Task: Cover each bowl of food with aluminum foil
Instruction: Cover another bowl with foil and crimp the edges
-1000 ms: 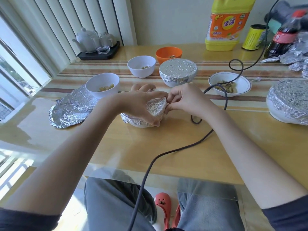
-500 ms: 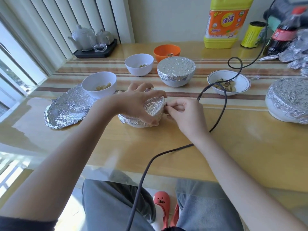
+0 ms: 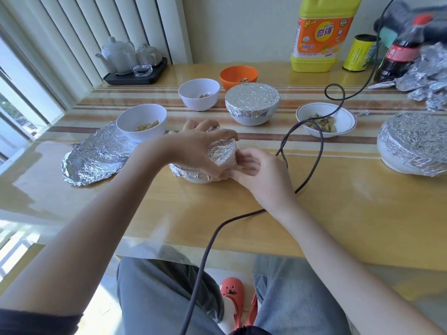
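Left hand clamped over the foil-wrapped bowl, fingers curled round its top. Right hand pinching foil at the bowl's right rim. Bowl sits on the table, just right of the loose foil sheet.
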Action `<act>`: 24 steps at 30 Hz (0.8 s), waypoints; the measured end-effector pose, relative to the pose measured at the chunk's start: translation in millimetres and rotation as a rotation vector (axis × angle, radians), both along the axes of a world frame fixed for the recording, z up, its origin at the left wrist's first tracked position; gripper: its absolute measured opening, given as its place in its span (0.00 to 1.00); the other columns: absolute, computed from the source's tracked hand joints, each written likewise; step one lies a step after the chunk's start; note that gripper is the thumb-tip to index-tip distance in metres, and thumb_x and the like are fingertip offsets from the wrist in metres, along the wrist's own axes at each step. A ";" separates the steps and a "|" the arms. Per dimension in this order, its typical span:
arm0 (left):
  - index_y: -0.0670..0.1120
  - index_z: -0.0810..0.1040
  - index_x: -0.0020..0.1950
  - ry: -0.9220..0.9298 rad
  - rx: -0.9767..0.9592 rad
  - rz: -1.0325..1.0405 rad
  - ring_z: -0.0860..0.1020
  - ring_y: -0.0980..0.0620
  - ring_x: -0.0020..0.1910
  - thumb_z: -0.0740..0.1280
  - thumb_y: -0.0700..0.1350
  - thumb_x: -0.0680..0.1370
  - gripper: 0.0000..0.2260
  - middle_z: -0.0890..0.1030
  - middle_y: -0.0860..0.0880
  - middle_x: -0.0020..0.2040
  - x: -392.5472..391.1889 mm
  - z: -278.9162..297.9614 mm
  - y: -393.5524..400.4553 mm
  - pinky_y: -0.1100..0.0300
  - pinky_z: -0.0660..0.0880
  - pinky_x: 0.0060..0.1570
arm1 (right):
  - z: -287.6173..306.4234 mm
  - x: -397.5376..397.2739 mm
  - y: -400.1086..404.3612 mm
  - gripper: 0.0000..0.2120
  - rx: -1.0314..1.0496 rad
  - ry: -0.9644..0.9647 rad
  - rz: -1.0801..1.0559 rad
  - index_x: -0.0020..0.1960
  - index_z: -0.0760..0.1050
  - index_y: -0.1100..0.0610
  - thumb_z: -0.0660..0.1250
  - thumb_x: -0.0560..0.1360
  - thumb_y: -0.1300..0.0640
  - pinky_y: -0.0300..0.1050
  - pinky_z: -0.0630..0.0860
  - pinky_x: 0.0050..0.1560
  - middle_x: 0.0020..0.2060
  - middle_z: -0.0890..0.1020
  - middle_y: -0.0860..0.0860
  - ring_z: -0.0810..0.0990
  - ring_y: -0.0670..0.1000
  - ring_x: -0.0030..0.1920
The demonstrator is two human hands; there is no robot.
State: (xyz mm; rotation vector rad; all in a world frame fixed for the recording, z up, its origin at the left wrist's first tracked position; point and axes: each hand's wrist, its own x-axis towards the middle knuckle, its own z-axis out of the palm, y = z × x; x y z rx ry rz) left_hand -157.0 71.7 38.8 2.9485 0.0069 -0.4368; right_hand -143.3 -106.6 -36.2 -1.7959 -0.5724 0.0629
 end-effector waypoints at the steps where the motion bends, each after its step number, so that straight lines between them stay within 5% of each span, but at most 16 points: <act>1: 0.72 0.56 0.71 0.006 0.001 0.000 0.46 0.52 0.75 0.74 0.63 0.67 0.38 0.52 0.59 0.75 0.1 0.5 -0.1 0.38 0.56 0.69 | 1.1 3.5 1.9 0.16 -0.039 -0.055 -0.015 0.54 0.80 0.60 0.78 0.67 0.60 0.42 0.80 0.53 0.46 0.85 0.51 0.83 0.45 0.47; 6: 0.73 0.53 0.71 0.031 -0.008 0.002 0.44 0.53 0.75 0.74 0.65 0.65 0.41 0.50 0.62 0.76 1.2 -0.2 2.1 0.36 0.54 0.69 | 8.6 22.6 2.1 0.07 -0.134 -0.169 -0.027 0.42 0.81 0.60 0.77 0.67 0.64 0.45 0.79 0.47 0.37 0.85 0.50 0.82 0.47 0.38; 11: 0.74 0.52 0.71 0.037 0.001 0.001 0.44 0.52 0.76 0.74 0.65 0.65 0.42 0.50 0.61 0.75 2.0 -0.1 2.2 0.36 0.54 0.70 | 16.4 39.8 0.6 0.08 -0.182 -0.141 0.072 0.37 0.79 0.61 0.78 0.65 0.64 0.49 0.79 0.47 0.37 0.85 0.53 0.83 0.54 0.40; 17: 0.73 0.51 0.71 0.033 0.030 -0.006 0.45 0.52 0.75 0.73 0.67 0.65 0.42 0.49 0.62 0.75 3.7 -2.8 3.5 0.37 0.55 0.69 | 47.9 65.0 5.9 0.07 -0.399 -0.095 0.282 0.35 0.78 0.62 0.76 0.65 0.68 0.32 0.72 0.33 0.28 0.83 0.46 0.79 0.43 0.29; 21: 0.72 0.52 0.72 0.040 0.027 -0.005 0.44 0.53 0.76 0.73 0.66 0.65 0.42 0.48 0.63 0.75 4.4 -3.1 3.5 0.37 0.54 0.69 | 60.5 73.7 10.9 0.07 -0.531 -0.132 0.366 0.34 0.78 0.60 0.76 0.64 0.66 0.38 0.75 0.36 0.31 0.84 0.52 0.83 0.51 0.34; 24: 0.72 0.53 0.72 0.038 0.019 -0.004 0.44 0.53 0.75 0.73 0.66 0.66 0.41 0.49 0.62 0.75 3.7 -2.4 2.9 0.37 0.54 0.69 | 63.4 76.7 12.2 0.08 -0.552 -0.120 0.410 0.33 0.78 0.59 0.77 0.63 0.64 0.33 0.71 0.33 0.28 0.82 0.49 0.77 0.45 0.29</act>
